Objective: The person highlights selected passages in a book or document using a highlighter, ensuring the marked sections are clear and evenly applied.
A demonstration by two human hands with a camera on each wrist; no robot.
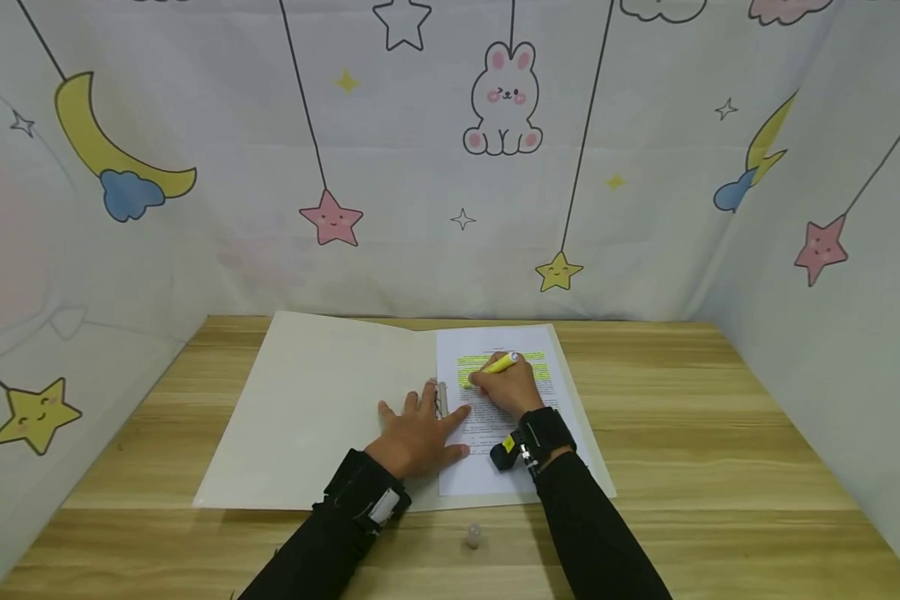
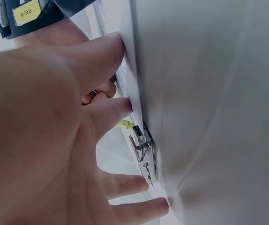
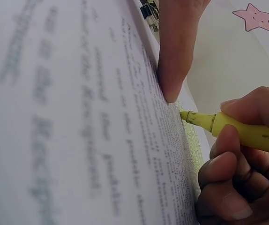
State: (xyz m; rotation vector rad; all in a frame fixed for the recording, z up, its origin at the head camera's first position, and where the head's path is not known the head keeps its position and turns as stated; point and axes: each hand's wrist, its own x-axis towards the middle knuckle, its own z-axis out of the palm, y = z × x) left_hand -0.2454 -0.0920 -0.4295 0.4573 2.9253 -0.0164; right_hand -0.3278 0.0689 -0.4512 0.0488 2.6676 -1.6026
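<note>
A yellow highlighter (image 1: 502, 363) is pinched in my right hand (image 1: 516, 388), its tip right at the printed sheet (image 1: 487, 479). Yellow strokes cover several upper lines of the text, in the head view and the right wrist view. My left hand (image 1: 418, 435) lies spread with straight fingers, thumb and index finger on the sheet's left edge, other fingers toward the folder's spine. Under the sheet lies an opened white folder (image 1: 330, 400). Its metal clip (image 2: 143, 147) shows beyond the left fingers in the left wrist view.
A small translucent cap (image 1: 473, 536) stands on the wooden table (image 1: 690, 433) in front of the folder. White fabric (image 1: 420, 167) printed with stars, moons and a rabbit hangs behind the table and along both sides.
</note>
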